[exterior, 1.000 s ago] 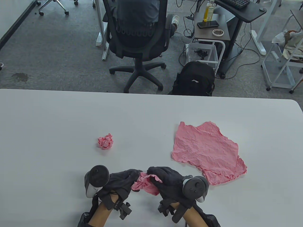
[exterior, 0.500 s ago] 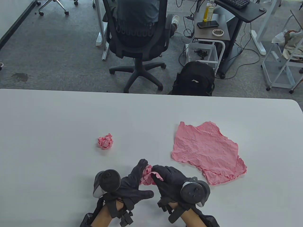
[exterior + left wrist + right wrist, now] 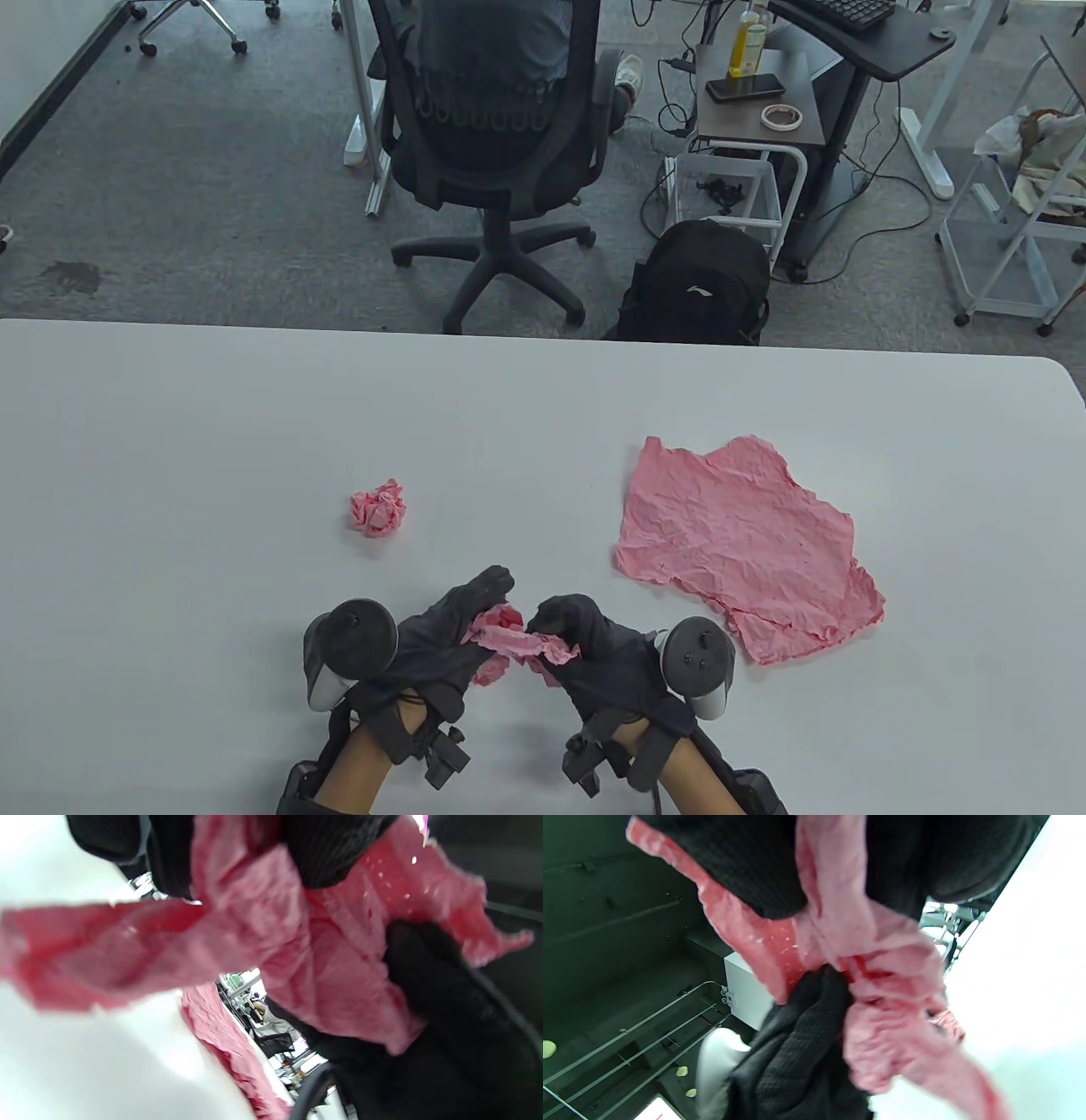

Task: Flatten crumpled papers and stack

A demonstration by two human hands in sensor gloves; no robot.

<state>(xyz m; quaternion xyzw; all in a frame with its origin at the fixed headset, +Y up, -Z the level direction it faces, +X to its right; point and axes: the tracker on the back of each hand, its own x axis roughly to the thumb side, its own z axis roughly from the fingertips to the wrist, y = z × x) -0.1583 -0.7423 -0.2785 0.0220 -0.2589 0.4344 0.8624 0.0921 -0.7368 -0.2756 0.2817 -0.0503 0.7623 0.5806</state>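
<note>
Both hands hold one crumpled pink paper (image 3: 509,643) just above the table's near edge. My left hand (image 3: 458,624) grips its left part and my right hand (image 3: 567,635) pinches its right part, so the paper stretches between them. It fills the left wrist view (image 3: 271,950) and the right wrist view (image 3: 865,955), half opened and creased. A small crumpled pink ball (image 3: 378,508) lies on the table to the far left of the hands. Flattened pink sheets (image 3: 747,548) lie stacked to the right of the hands.
The white table (image 3: 212,441) ends at a far edge with a rounded right corner. Beyond it stand an office chair (image 3: 492,153), a black backpack (image 3: 696,284) and a small cart (image 3: 747,119).
My left hand turned palm-down and pulled left while my right hand shifted slightly. The paper between them has been drawn out from a wad into a longer strip.
</note>
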